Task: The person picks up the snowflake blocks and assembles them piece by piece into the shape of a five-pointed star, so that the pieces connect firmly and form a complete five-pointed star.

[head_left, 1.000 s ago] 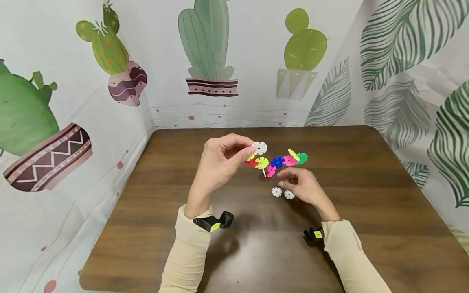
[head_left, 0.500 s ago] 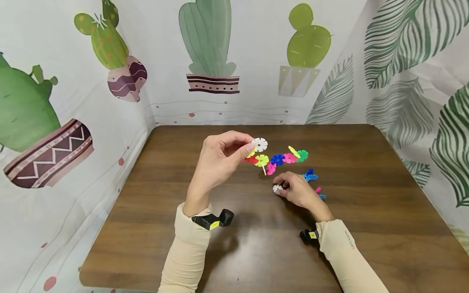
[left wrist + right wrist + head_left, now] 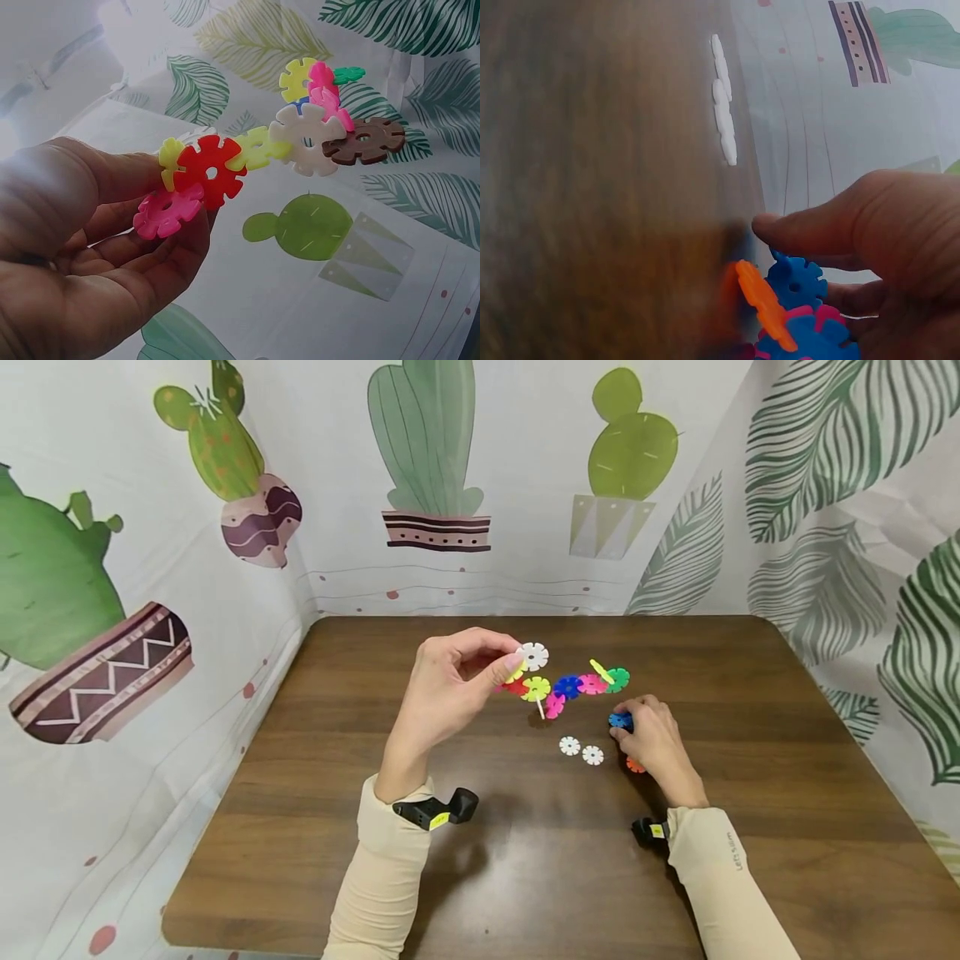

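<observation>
My left hand point(image 3: 442, 693) holds up a chain of interlocking plastic snowflake discs, pinching its left end near a white disc point(image 3: 535, 652). In the left wrist view, a red disc point(image 3: 217, 191) and a pink disc point(image 3: 159, 219) lie by the fingers. Yellow, white and brown discs point(image 3: 386, 136) run off to the right, with a green disc point(image 3: 618, 679) at the far end. Low over the table, my right hand point(image 3: 660, 743) has thumb and fingers around a blue snowflake disc point(image 3: 621, 720). An orange disc point(image 3: 763, 304) and more blue ones are close beneath that hand.
Two white discs point(image 3: 593, 755) lie flat side by side on the brown wooden table point(image 3: 360, 860), left of the right hand. A cactus-printed cloth point(image 3: 525, 585) hangs behind the table's far edge.
My right hand went to the white discs, touched the left one, then moved right to the blue disc. The white discs remain on the table. The left hand keeps holding the chain almost still.
</observation>
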`<state>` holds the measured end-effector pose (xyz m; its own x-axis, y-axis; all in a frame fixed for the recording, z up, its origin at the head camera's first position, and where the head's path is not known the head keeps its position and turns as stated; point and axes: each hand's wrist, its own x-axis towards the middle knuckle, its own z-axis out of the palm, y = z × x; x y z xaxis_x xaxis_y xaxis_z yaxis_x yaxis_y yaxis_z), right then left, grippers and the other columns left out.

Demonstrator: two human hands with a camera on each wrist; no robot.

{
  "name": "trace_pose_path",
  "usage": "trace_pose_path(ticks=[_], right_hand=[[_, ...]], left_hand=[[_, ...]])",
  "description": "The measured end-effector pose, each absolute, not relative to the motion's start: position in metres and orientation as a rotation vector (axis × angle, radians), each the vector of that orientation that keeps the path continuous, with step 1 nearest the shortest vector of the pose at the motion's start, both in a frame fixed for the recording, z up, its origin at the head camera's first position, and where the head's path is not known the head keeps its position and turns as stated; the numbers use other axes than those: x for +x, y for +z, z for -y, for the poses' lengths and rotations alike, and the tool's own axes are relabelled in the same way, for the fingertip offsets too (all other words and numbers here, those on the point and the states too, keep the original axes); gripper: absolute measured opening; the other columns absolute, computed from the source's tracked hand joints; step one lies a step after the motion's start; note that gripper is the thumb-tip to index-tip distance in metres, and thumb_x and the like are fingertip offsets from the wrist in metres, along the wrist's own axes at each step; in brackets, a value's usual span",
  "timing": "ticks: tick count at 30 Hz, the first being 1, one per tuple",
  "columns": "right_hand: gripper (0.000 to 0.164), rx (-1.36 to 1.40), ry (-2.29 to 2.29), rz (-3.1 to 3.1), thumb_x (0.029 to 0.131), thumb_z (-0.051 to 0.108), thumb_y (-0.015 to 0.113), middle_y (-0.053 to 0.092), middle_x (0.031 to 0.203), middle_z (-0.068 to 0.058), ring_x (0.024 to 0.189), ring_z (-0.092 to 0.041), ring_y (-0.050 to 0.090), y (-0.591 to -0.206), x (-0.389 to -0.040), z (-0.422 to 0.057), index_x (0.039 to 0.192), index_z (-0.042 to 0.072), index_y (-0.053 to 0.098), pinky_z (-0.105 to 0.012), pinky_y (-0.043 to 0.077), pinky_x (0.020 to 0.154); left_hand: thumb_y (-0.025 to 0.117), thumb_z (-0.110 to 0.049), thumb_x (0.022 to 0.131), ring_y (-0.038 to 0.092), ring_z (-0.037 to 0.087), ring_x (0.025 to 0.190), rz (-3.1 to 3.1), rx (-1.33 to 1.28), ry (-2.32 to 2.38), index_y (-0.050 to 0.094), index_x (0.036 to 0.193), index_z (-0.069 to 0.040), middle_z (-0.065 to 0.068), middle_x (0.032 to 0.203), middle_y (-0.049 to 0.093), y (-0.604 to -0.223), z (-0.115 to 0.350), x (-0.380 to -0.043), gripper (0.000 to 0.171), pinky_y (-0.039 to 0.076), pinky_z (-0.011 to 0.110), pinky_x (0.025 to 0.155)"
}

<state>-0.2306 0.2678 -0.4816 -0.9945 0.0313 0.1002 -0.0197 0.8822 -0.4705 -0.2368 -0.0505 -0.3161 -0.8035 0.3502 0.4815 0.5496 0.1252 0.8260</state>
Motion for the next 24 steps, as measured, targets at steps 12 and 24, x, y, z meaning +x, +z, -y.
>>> trace_pose_path(ticks=[12, 24], right_hand=[[0.026, -0.058, 0.842, 2.721, 0.09, 0.001, 0.081, 0.065, 0.111, -0.029, 0.099, -0.044, 0.065, -0.479, -0.229, -0.267, 0.111, -0.009, 0.069, -0.06, 0.057, 0.092], [0.031, -0.026, 0.988, 2.398, 0.088, 0.007, 0.085, 0.065, 0.111, -0.024, 0.099, -0.039, 0.066, -0.453, -0.227, -0.258, 0.111, -0.004, 0.067, -0.037, 0.05, 0.091]], left_hand=[[0.081, -0.011, 0.096, 0.071, 0.013, 0.076, 2.227, -0.894, -1.729, 0.082, 0.103, -0.007, 0.007, 0.098, 0.081, -0.315, 0.053, -0.236, 0.008, 0.061, 0.023, 0.073], [0.081, -0.009, 0.096, 0.07, 0.014, 0.075, 2.203, -0.913, -1.751, 0.082, 0.103, -0.005, 0.008, 0.097, 0.08, -0.314, 0.055, -0.236, 0.008, 0.061, 0.022, 0.073]])
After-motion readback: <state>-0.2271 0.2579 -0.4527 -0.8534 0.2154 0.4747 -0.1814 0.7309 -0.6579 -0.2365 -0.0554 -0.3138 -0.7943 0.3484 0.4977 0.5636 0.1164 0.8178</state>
